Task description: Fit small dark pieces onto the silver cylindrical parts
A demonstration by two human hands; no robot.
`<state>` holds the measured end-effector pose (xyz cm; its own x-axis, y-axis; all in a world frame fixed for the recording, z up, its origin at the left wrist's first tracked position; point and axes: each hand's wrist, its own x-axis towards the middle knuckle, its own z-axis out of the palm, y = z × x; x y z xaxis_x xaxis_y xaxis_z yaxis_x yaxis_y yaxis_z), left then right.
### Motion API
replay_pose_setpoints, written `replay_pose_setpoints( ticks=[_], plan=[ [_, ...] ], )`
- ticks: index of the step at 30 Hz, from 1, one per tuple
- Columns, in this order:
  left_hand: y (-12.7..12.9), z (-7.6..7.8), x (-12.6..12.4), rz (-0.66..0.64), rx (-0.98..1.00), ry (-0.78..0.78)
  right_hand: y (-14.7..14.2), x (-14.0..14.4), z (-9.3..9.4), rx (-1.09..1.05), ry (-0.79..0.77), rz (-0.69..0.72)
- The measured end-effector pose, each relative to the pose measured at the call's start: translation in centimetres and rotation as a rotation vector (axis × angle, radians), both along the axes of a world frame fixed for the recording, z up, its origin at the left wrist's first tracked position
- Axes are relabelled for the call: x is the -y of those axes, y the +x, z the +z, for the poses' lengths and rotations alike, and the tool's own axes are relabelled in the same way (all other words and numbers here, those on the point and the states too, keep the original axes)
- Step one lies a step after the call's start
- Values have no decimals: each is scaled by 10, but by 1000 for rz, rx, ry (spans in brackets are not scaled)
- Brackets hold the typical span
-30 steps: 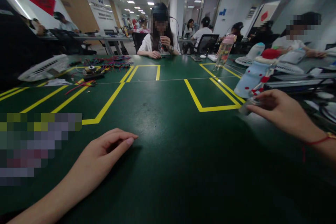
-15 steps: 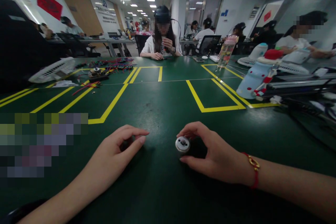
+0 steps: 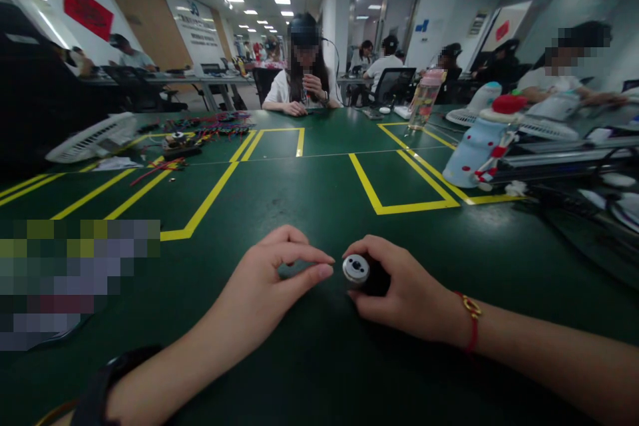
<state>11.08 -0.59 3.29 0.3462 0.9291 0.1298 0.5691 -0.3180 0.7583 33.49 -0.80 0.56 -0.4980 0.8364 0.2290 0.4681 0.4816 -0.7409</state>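
A small silver cylindrical motor (image 3: 356,269) stands on the green table, its round end face up with dark holes around a dark centre. My right hand (image 3: 399,286) curls around it from the right, index finger behind and thumb in front, and a red cord bracelet is on that wrist. Just left of the motor, apart from it, my left hand (image 3: 279,273) has thumb and index fingertips brought together in a pinch. Anything between those tips is too small to make out. A dark band sits on the left wrist.
Yellow tape (image 3: 414,206) marks areas on the green table (image 3: 279,193). Red and dark wires (image 3: 214,123) and a white fan (image 3: 94,136) lie at left. To the right are a blue bottle (image 3: 466,156), a clear bottle (image 3: 426,103) and metal rails (image 3: 559,156). A person (image 3: 304,73) sits opposite.
My left hand has moved right, close to the motor, and its thumb and index tips have drawn nearer together. My right hand stays around the motor. The view has shifted slightly.
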Motion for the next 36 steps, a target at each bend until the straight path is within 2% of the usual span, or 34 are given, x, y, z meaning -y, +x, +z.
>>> replay_pose_setpoints(
  ticks=[2,5,8,11,14,16,19,21,23,24,25,26,27,29,31,34,36],
  plan=[
    [1,-11,-1,-65,-81,-38,1,-1,0,12,18,-2],
    [7,-25,-1,-115,-192,-1,3,-3,3,25,40,-47],
    [6,-25,-1,-104,-167,-14,18,-11,11,96,99,-180],
    [-12,-12,0,-19,-113,-68,62,-25,18,221,140,-416],
    [-43,0,2,117,-132,-102,129,-40,20,366,131,-749],
    [-65,2,4,230,-139,-119,176,-46,17,455,123,-921],
    [-89,-2,7,382,-139,-176,223,-49,11,557,74,-1023],
    [-96,-8,7,439,-144,-209,230,-47,8,655,135,-1060],
    [-98,-12,7,457,-152,-211,214,-42,9,757,389,-1103],
    [-97,-14,7,455,-158,-208,198,-37,10,778,547,-1071],
    [-97,-16,6,454,-168,-208,177,-32,11,767,672,-988],
    [-96,-17,5,452,-178,-213,153,-26,12,728,726,-850],
    [-96,-18,5,446,-188,-218,126,-19,12,660,708,-654],
    [-95,-21,3,435,-206,-220,72,-6,11,544,499,-322],
    [-96,-23,1,421,-211,-214,26,3,8,462,315,-121],
    [-97,-25,1,411,-202,-211,-8,4,6,388,199,-10],
    [-97,-25,1,415,-200,-222,-2,-2,10,348,219,-43]
  ],
)
